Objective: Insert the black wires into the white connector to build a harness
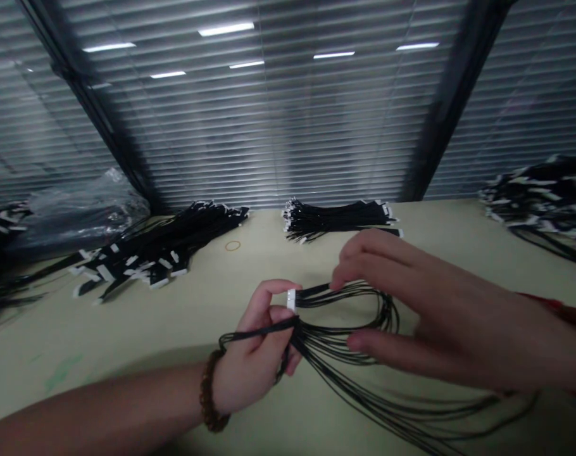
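My left hand point(264, 342), with a beaded bracelet at its wrist, grips a black wire harness point(335, 332) between thumb and fingers. A white connector point(292, 299) stands at the fingertips, with black wires running out of it to the right and looping back. More loose wires trail down to the lower right. My right hand point(411, 310) is over the loop, thumb and fingers spread apart. Its fingertips are at the upper wires near the connector; whether they press on them I cannot tell.
A bundle of black cables with white connectors point(338, 217) lies at the back middle. Other cable piles lie at the left point(159, 247) and right point(549, 196), beside a clear plastic bag point(88, 209) on the left. A rubber band point(233, 246) rests on the table point(140, 329). Blinds point(269, 126) rise behind.
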The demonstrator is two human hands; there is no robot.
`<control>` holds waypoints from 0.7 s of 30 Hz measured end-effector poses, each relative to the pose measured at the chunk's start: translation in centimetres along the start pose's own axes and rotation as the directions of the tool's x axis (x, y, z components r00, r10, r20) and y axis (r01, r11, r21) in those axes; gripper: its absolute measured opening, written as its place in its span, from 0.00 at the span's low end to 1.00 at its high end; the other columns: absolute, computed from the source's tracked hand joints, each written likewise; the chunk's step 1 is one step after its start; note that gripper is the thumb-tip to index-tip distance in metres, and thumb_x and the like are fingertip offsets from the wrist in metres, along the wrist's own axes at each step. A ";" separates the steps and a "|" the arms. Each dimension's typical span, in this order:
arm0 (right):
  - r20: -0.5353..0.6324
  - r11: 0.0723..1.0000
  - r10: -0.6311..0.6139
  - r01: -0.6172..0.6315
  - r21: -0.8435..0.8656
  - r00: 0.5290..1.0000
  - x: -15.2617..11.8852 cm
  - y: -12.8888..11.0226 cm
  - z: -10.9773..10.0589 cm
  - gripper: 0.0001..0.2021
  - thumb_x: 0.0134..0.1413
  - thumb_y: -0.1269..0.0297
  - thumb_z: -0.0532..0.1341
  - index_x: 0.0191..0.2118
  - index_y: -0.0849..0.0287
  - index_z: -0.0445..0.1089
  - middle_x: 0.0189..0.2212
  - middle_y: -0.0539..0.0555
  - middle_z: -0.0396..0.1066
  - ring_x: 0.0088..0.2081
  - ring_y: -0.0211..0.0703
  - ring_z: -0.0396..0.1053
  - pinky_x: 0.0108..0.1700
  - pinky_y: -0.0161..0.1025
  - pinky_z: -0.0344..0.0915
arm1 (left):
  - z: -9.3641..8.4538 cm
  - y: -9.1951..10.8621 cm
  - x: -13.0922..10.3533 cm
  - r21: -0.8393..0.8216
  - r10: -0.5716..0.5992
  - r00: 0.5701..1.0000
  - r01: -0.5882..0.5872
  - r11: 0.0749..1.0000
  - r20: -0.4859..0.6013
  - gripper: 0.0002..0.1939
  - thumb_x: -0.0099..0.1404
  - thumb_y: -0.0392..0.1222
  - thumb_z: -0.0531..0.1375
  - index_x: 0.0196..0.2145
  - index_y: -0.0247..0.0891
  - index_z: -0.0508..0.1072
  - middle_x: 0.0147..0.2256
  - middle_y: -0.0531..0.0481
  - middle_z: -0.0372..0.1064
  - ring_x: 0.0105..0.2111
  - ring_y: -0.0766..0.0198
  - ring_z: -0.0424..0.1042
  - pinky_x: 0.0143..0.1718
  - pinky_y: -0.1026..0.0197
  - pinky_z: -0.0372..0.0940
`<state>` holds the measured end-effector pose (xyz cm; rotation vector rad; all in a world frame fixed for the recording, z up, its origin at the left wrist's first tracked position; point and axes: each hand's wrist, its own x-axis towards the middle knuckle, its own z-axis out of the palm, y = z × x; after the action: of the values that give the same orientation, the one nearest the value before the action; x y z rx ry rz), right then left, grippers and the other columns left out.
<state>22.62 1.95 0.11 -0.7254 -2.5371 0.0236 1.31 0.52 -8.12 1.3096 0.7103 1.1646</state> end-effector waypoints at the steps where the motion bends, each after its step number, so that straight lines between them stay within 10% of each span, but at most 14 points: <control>1: 0.020 1.000 -0.005 0.004 0.024 1.000 -0.5 -0.8 -0.3 0.10 0.55 0.59 0.59 0.42 0.55 0.65 0.40 0.51 0.66 0.40 0.36 0.64 0.39 0.32 0.63 | 0.1 0.1 0.0 0.008 -0.003 1.000 0.004 1.000 -0.016 0.12 0.66 0.46 0.54 0.44 0.40 0.58 0.20 0.62 0.58 0.14 0.79 0.58 0.14 0.78 0.52; 6: 0.235 0.995 0.092 -0.080 -0.061 0.968 -2.4 -2.7 0.9 0.10 0.55 0.70 0.53 0.25 0.57 0.65 0.20 0.48 0.65 0.20 0.36 0.60 0.24 0.35 0.54 | 0.3 0.2 0.0 0.021 -0.026 0.998 0.028 0.999 -0.058 0.14 0.65 0.47 0.55 0.44 0.40 0.58 0.20 0.62 0.56 0.14 0.78 0.58 0.14 0.77 0.53; 21: 0.205 0.919 0.242 -0.292 0.266 0.948 -0.4 -2.1 4.9 0.06 0.48 0.72 0.56 0.26 0.58 0.69 0.21 0.44 0.67 0.24 0.30 0.62 0.29 0.30 0.53 | -0.3 -0.6 -0.2 0.052 0.016 0.998 -0.019 0.998 0.065 0.12 0.67 0.45 0.52 0.46 0.41 0.57 0.19 0.61 0.56 0.16 0.77 0.58 0.15 0.77 0.52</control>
<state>19.61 0.55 -4.02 -0.9767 -2.4902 0.5659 1.16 0.51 -8.75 1.3943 0.6874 1.1186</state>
